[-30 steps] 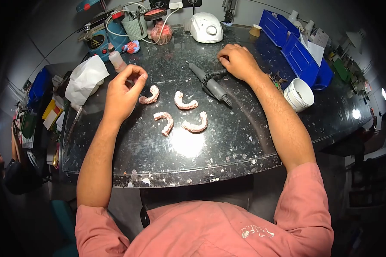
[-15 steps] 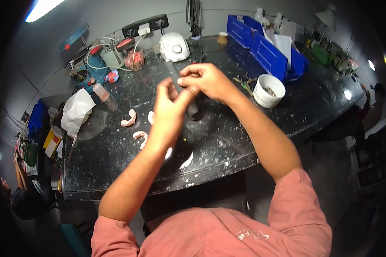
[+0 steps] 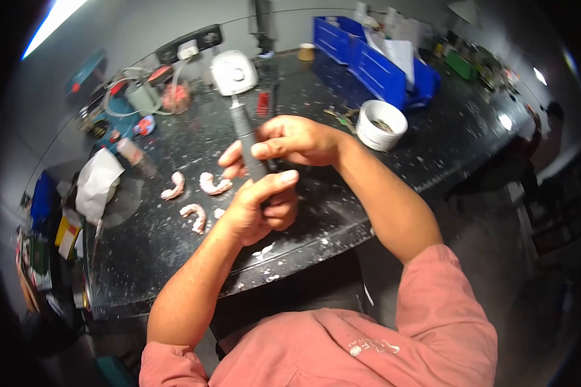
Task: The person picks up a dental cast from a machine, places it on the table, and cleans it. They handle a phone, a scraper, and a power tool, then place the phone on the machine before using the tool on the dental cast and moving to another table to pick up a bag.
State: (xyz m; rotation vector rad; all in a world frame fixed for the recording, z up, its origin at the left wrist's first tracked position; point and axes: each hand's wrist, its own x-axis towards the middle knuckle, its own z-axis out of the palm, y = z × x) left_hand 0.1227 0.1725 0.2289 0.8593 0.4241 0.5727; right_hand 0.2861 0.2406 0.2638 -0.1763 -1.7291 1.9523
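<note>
A dark grey rotary handpiece [image 3: 241, 126] stands nearly upright over the bench, its metal tip pointing up and away. Wrapped round its lower end is my left hand [image 3: 263, 208], the thumb stretched along the top. Higher up the shaft, my right hand [image 3: 300, 142] grips it between thumb and fingers; the fingertips are blurred behind it. Left of my hands lie U-shaped pinkish dental pieces, one at the back left [image 3: 173, 186], another close to the handpiece [image 3: 214, 184] and a third nearer me [image 3: 193, 218]. A further small piece is partly hidden by my left hand.
Behind the handpiece stands a white control box [image 3: 234, 72] with a dial. A white bowl [image 3: 382, 126] with dark bits inside is to the right, before blue bins [image 3: 381, 68]. Crumpled white paper [image 3: 99, 184] and a bottle [image 3: 130, 150] are at left.
My left hand has slid down to the handpiece's lower end and closed round it. The handpiece now stands steeper, and my right hand grips its middle. The view has shifted slightly.
</note>
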